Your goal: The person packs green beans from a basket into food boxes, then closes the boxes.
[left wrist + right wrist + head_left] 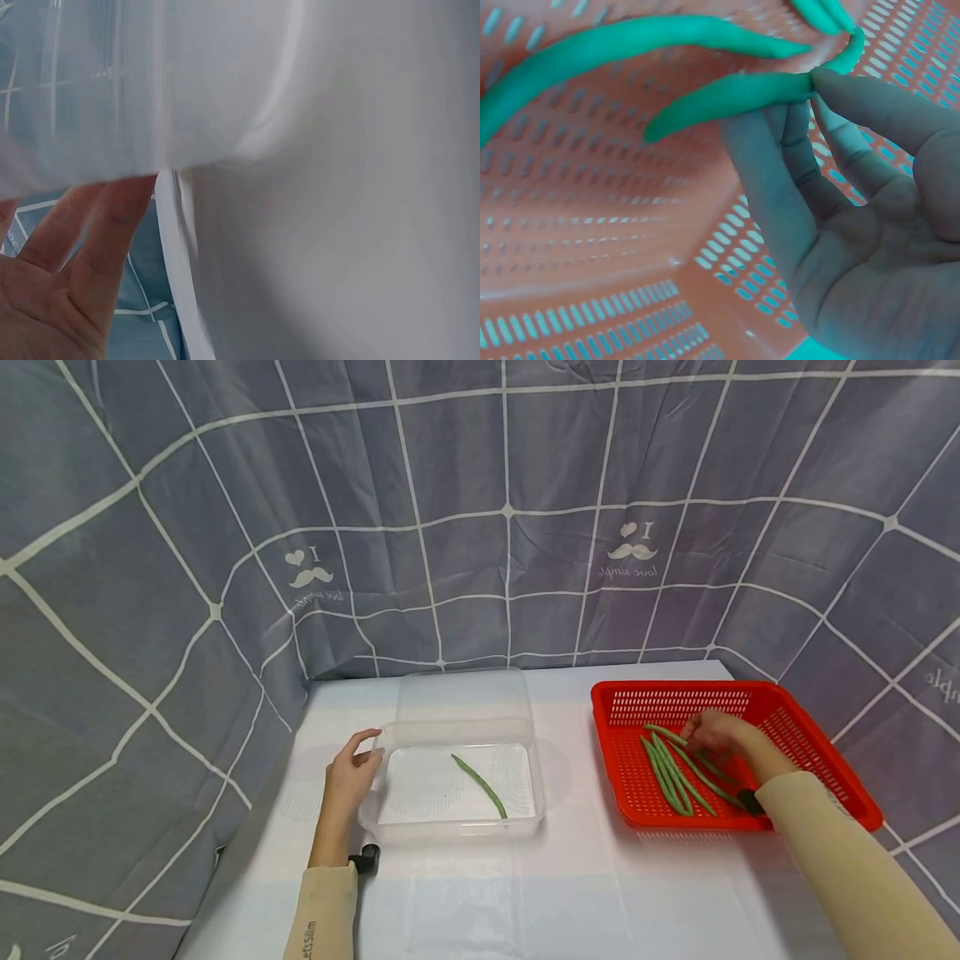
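Note:
In the right wrist view, my right hand (870, 217) pinches a green bean (720, 97) between thumb and fingertips. It is inside the red perforated basket (611, 768), at the right in the head view. Several other green beans (663, 772) lie bunched on the basket floor, left of that hand. My left hand (347, 781) touches the left side of a clear plastic container (420, 793), fingers extended near its back left corner. A single green bean (480, 785) lies slanted inside this container. The left wrist view shows the fingers partly behind the container's wall.
Behind the container, a clear lid-like sheet of plastic (465, 693) lies on the white-covered table (450, 902). A grey curtain with white grid lines (465, 560) hangs at the back and both sides. Table surface separates the container from the basket.

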Motion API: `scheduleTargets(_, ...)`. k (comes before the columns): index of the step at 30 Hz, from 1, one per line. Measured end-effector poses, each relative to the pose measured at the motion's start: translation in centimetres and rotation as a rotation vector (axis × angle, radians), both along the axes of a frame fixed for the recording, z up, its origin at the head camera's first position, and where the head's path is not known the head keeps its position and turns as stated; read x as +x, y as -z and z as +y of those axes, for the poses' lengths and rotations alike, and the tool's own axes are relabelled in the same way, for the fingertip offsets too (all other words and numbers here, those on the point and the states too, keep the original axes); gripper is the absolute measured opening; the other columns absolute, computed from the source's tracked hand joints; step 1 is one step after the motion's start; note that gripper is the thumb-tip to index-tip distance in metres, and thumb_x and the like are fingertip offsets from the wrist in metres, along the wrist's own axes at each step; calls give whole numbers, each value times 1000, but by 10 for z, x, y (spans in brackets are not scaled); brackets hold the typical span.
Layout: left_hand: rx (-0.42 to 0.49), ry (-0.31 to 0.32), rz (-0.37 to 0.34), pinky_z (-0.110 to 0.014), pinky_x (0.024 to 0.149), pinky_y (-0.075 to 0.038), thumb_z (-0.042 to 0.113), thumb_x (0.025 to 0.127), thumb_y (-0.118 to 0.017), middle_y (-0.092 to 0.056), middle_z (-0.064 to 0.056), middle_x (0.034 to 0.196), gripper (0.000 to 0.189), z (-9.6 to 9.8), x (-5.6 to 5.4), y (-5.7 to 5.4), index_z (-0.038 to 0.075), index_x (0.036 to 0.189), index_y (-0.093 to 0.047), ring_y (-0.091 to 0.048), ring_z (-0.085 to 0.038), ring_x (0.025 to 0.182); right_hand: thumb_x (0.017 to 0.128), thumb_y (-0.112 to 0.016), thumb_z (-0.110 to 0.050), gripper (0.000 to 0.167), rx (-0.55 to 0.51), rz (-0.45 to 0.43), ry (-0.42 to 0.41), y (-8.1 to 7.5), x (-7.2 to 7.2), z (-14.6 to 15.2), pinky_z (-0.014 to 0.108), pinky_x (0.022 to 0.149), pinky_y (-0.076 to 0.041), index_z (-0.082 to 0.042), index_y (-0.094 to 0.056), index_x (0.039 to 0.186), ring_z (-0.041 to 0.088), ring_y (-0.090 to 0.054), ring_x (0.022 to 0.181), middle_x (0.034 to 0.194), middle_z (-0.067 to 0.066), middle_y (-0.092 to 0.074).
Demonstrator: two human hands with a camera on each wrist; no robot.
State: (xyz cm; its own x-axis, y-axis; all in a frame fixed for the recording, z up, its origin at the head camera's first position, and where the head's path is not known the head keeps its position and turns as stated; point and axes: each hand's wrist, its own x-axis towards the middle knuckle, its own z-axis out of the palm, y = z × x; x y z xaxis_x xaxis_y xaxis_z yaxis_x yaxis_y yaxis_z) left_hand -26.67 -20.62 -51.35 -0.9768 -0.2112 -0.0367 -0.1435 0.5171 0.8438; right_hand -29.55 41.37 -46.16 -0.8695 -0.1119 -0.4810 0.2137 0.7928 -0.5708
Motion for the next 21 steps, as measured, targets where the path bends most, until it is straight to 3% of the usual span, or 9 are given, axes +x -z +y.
scheduleTargets(12, 9, -3, -5, -55, 94, -57, 29, 104, -57, -69, -22, 141, 44, 1, 0, -1, 31, 148, -60, -67, -41, 130, 101, -60, -8, 35, -147, -9, 6, -34, -4, -9, 40, 79, -62, 13, -56, 129, 17, -62, 81, 87, 0, -61)
scheduleTargets(21, 3, -10, -10, -51, 89, -59, 29, 104, -57, -69, -23, 141, 44, 2, 1, -1, 32, 148, -60, -68, -42, 127, 104, -63, -14, 46, -283, -34, 40, -42, -8, -20, 34, 78, -63, 10, -51, 141, 13, -67, 85, 96, -3, -69)
